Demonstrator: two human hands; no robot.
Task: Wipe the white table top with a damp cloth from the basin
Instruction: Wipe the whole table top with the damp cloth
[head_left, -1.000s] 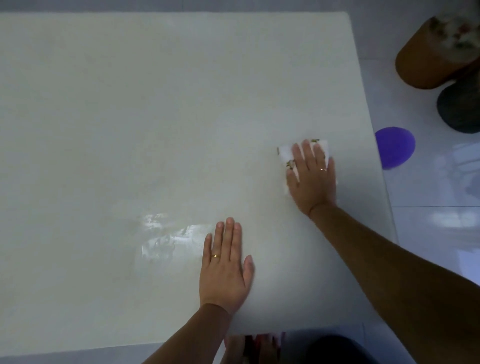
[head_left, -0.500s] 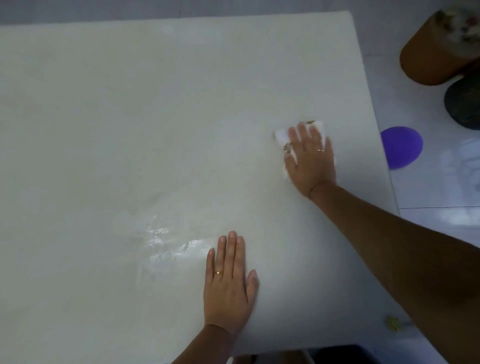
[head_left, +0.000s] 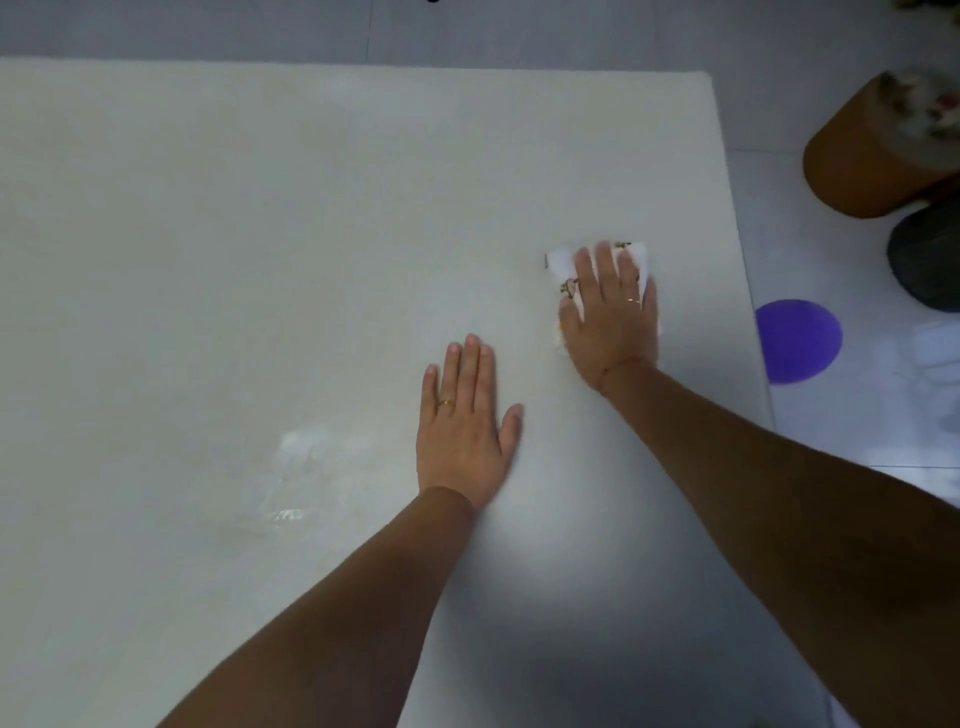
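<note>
Right hand (head_left: 610, 317) spread flat on cloth (head_left: 563, 265) near desk (head_left: 260, 234) right edge; left hand (head_left: 462, 431) spread, bracing. We risk sweeping cloth off that edge.

The right hand (head_left: 610, 317) covers most of the cloth (head_left: 561, 264); the brown stool (head_left: 857, 166) runs off the right edge.

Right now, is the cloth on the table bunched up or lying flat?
Flat. The cloth lies pressed under the right hand, which is spread straight on it, with square corners showing beyond the hand.
</note>
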